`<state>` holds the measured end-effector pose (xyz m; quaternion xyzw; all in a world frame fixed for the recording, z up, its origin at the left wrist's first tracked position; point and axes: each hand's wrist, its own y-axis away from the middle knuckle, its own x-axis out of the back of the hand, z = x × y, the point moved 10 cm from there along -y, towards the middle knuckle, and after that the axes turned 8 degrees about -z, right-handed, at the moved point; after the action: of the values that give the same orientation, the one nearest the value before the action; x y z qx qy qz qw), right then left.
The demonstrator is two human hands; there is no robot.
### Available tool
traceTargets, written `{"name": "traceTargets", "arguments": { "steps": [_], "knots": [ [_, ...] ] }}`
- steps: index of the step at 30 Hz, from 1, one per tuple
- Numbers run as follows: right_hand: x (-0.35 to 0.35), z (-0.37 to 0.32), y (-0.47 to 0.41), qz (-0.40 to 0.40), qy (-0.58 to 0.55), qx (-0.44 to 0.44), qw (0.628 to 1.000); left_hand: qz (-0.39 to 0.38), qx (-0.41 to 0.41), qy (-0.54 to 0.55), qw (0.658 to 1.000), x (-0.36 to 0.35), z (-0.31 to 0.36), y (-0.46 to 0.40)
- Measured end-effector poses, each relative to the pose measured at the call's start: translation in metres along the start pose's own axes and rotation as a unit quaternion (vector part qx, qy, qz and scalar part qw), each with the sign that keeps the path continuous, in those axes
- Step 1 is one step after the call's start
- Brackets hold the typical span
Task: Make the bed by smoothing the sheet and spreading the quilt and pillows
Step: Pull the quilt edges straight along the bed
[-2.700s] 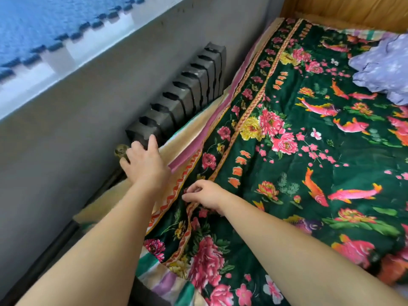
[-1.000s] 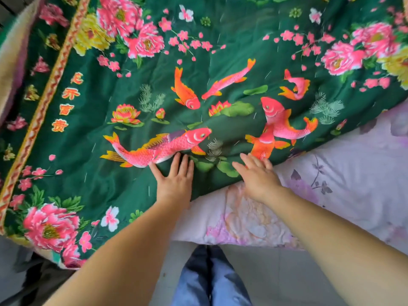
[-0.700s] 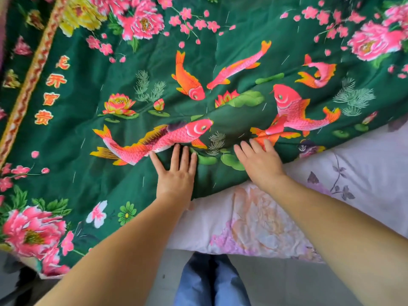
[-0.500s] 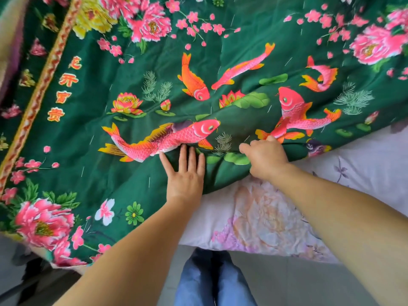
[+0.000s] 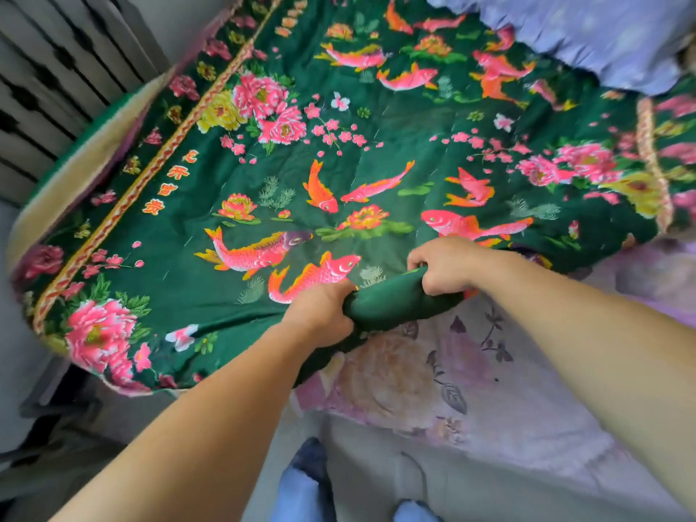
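Observation:
A dark green quilt point(image 5: 376, 145) printed with pink flowers and orange fish covers most of the bed. Its near edge is bunched into a thick fold point(image 5: 391, 299) at the bed's front. My left hand point(image 5: 324, 310) grips the left end of that fold. My right hand point(image 5: 444, 265) grips the right end, fingers curled over it. Below the fold lies a pale pink flowered sheet point(image 5: 433, 374), which hangs over the bed's front edge. A lilac pillow point(image 5: 587, 35) lies at the far right on the quilt.
A dark radiator point(image 5: 49, 84) stands against the wall at the left, close to the bed's side. A yellowish underlayer point(image 5: 75, 171) shows along that side. My legs in blue trousers point(image 5: 301, 484) stand on the floor against the bed's front.
Both hands lay flat on the quilt near its edge a second ago. They have since curled round the edge and gathered it into a fold. The view has pulled back and shows more of the bed.

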<state>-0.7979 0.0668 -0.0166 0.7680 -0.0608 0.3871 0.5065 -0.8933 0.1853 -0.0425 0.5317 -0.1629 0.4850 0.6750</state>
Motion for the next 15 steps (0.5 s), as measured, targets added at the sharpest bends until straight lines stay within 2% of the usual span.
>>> {"name": "traceTargets", "arguments": {
  "steps": [7,12,15],
  "knots": [
    [0.006,0.022,0.054,0.022,-0.013,0.025,0.999,-0.014,0.026,-0.012,1.000,0.026,0.051,0.039],
    [-0.012,0.032,0.057,0.092,0.011,0.043,0.995,-0.060,0.083,-0.015,0.995,0.011,0.034,0.031],
    [-0.036,0.060,0.046,0.117,0.005,0.019,0.993,-0.109,0.135,-0.036,0.984,-0.007,0.021,0.018]
  ]
}}
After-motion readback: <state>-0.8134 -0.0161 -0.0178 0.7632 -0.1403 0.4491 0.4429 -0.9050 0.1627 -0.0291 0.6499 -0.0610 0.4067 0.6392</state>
